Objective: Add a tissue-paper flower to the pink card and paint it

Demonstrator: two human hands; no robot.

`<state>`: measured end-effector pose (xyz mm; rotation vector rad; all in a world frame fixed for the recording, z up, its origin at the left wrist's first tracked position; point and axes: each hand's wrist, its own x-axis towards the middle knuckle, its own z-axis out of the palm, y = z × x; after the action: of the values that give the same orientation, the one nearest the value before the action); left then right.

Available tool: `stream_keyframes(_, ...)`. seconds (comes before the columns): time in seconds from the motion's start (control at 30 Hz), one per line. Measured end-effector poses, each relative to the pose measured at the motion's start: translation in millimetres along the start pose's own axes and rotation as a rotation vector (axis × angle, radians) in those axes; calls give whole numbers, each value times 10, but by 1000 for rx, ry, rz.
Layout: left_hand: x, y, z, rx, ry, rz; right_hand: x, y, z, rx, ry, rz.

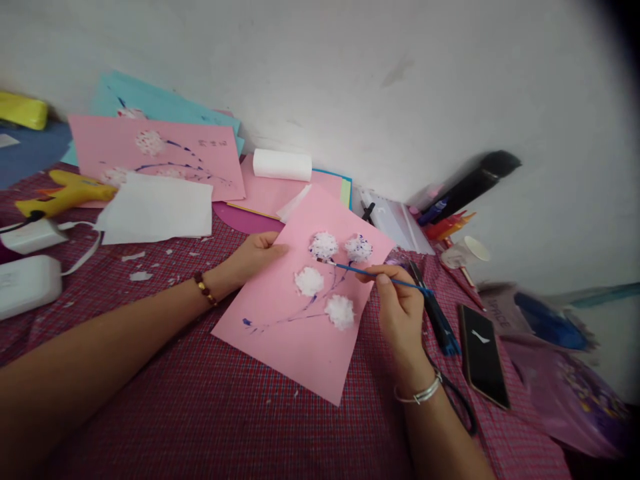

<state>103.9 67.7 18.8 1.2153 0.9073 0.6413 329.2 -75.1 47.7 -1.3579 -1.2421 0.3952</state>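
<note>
A pink sheet of paper is tilted up in front of me, with a painted blue branch and several fluffy white paper flowers on it. My left hand grips its left edge between thumb and fingers. In my right hand is a thin blue paintbrush, pinched near its middle. The brush tip is at the lower edge of the upper-left flower; whether it touches cannot be made out. That flower and the upper-right flower carry dark blue specks. The lower two flowers look plain white.
White tissue sheets and a yellow glue gun lie at left, near a finished pink picture. A tissue roll stands against the wall. At right are a phone, a paper cup and a cutter.
</note>
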Motion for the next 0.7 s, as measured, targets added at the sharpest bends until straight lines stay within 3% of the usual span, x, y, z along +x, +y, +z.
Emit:
stream_keyframes(0.23,-3,1,-7,18,-12,14,40,86,40,21,-21,37)
stream_keyframes(0.7,-25,43,17,-7,11,-10,30,123,-71,44,133,40)
